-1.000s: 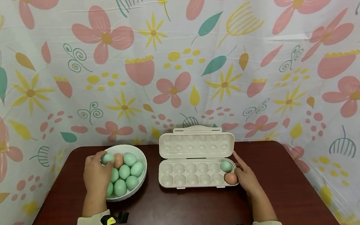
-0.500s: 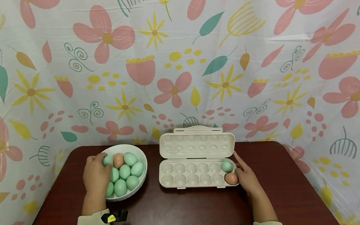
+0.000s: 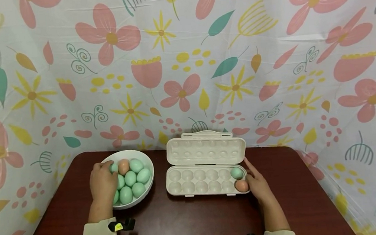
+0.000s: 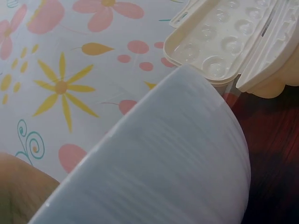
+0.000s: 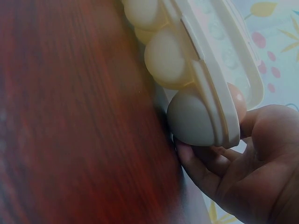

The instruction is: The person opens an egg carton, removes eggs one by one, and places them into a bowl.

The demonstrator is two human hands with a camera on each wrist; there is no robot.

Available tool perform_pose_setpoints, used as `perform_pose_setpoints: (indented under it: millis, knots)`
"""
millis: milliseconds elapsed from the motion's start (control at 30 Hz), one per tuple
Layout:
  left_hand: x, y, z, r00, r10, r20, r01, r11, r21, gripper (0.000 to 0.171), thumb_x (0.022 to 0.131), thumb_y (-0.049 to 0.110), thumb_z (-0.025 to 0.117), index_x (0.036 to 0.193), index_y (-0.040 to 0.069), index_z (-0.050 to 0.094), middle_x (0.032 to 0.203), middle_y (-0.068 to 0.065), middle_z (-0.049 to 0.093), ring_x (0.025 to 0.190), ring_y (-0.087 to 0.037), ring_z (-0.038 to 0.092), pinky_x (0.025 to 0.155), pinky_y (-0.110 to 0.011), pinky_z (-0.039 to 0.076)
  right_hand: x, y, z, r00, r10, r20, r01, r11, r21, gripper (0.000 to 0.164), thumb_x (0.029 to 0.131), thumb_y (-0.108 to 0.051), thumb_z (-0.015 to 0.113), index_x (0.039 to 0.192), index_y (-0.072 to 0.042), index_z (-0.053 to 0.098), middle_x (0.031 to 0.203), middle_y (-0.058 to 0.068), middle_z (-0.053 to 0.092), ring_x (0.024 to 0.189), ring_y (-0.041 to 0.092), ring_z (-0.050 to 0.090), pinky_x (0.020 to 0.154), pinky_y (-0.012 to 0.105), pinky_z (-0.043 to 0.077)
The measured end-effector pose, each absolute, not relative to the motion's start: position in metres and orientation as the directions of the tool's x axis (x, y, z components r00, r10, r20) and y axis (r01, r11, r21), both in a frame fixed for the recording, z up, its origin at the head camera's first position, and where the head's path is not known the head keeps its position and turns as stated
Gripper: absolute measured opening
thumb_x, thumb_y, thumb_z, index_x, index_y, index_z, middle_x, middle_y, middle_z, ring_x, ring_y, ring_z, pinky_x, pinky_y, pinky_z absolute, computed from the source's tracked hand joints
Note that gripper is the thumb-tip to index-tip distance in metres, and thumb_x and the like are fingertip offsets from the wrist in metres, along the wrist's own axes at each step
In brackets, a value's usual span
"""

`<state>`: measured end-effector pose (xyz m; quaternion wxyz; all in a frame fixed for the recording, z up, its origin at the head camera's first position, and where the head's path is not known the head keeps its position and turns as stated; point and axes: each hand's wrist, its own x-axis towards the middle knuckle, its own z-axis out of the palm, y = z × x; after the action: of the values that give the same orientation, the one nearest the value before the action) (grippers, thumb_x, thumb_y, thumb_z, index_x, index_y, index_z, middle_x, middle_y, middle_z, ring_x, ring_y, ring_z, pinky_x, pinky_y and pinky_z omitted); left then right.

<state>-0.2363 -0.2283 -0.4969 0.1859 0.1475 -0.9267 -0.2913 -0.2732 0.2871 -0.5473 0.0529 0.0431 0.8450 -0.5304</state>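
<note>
At the left of the head view, my left hand [image 3: 102,183] reaches over the rim of a white bowl [image 3: 151,184], thumb and fingers around a pale green egg [image 3: 113,167]. Several more green eggs [image 3: 130,178] and one brown egg [image 3: 123,166] fill the bowl. My right hand [image 3: 259,187] grips the right end of an open cream egg carton [image 3: 201,195]. In the right wrist view its thumb is at the rim and the fingers curl under the carton's cups [image 5: 191,116]. A green egg [image 3: 236,173] and a brown egg [image 3: 241,185] sit in the carton's right-end cups.
The carton's lid [image 3: 206,151] leans back toward a flower-printed cloth [image 3: 183,58] behind the dark red-brown table [image 3: 190,225]. The bowl's outer wall [image 4: 173,149] hides most of the left hand in the left wrist view.
My left hand has shifted slightly right and covers more of the green egg. The right hand and carton stay in place.
</note>
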Motion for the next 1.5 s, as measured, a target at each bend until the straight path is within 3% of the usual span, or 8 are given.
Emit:
perform_pose_setpoints:
  millis: [133,367,567,800,900,1300,1500]
  knots:
    - [-0.236,-0.228,-0.497,-0.897,-0.368,0.246,-0.17,0.8,0.575,0.039,0.091,0.001,0.061,0.13,-0.004,0.063,0.123,-0.034,0.053,0.11,-0.054,0.053,0.097,-0.063,0.043,-0.275,0.288,-0.547,-0.99,0.016,-0.142,0.135,0.432,-0.892,0.065,0.105,-0.011,0.035,0.16,-0.042,0.02,0.144,0.018,0.052,0.112,0.025,0.052,0.087,0.026,0.041]
    - [-0.236,-0.227,-0.496,-0.907,-0.349,0.234,-0.169,0.813,0.557,0.042,0.093,0.002,0.059,0.134,-0.006,0.059,0.125,-0.036,0.052,0.112,-0.055,0.052,0.1,-0.065,0.041,-0.276,0.288,-0.546,-0.988,0.017,-0.151,0.144,0.42,-0.896,0.067,0.104,-0.008,0.035,0.16,-0.041,0.02,0.144,0.02,0.053,0.106,0.022,0.054,0.083,0.026,0.043]
    - [-0.237,-0.226,-0.495,-0.905,-0.357,0.231,-0.181,0.814,0.552,0.041,0.094,0.004,0.059,0.133,-0.007,0.058,0.127,-0.037,0.055,0.113,-0.057,0.053,0.101,-0.065,0.041,-0.266,0.279,-0.523,-0.986,0.007,-0.169,0.157,0.415,-0.896,0.067,0.103,-0.005,0.036,0.162,-0.032,0.02,0.141,0.023,0.054,0.105,0.023,0.054,0.082,0.026,0.043]
    - [-0.237,-0.226,-0.495,-0.907,-0.362,0.214,-0.189,0.805,0.562,0.039,0.096,0.004,0.057,0.133,-0.007,0.058,0.131,-0.034,0.053,0.116,-0.055,0.052,0.103,-0.065,0.04,-0.272,0.287,-0.547,-0.99,0.014,-0.143,0.134,0.437,-0.889,0.066,0.105,-0.011,0.036,0.159,-0.046,0.02,0.144,0.018,0.052,0.105,0.024,0.055,0.083,0.028,0.043]
    - [-0.236,-0.226,-0.495,-0.906,-0.366,0.213,-0.192,0.804,0.563,0.04,0.096,0.004,0.057,0.134,-0.007,0.058,0.131,-0.033,0.051,0.115,-0.054,0.052,0.102,-0.064,0.041,-0.271,0.286,-0.547,-0.991,0.014,-0.135,0.127,0.436,-0.891,0.066,0.104,-0.011,0.036,0.159,-0.045,0.021,0.143,0.019,0.053,0.098,0.02,0.055,0.078,0.028,0.044]
    - [-0.235,-0.226,-0.494,-0.894,-0.39,0.222,-0.194,0.781,0.593,0.044,0.095,0.009,0.059,0.136,-0.007,0.058,0.132,-0.034,0.053,0.118,-0.055,0.05,0.1,-0.064,0.042,-0.274,0.287,-0.548,-0.989,0.01,-0.147,0.136,0.447,-0.884,0.064,0.106,-0.013,0.035,0.16,-0.043,0.019,0.146,0.018,0.051,0.123,0.029,0.05,0.092,0.027,0.039]
    - [-0.234,-0.226,-0.49,-0.911,-0.369,0.185,-0.184,0.765,0.617,0.049,0.098,0.017,0.06,0.141,-0.004,0.054,0.139,-0.034,0.048,0.127,-0.055,0.044,0.104,-0.067,0.039,-0.273,0.286,-0.546,-0.99,0.021,-0.139,0.134,0.447,-0.885,0.065,0.104,-0.012,0.036,0.16,-0.042,0.02,0.144,0.019,0.054,0.108,0.023,0.055,0.084,0.026,0.043]
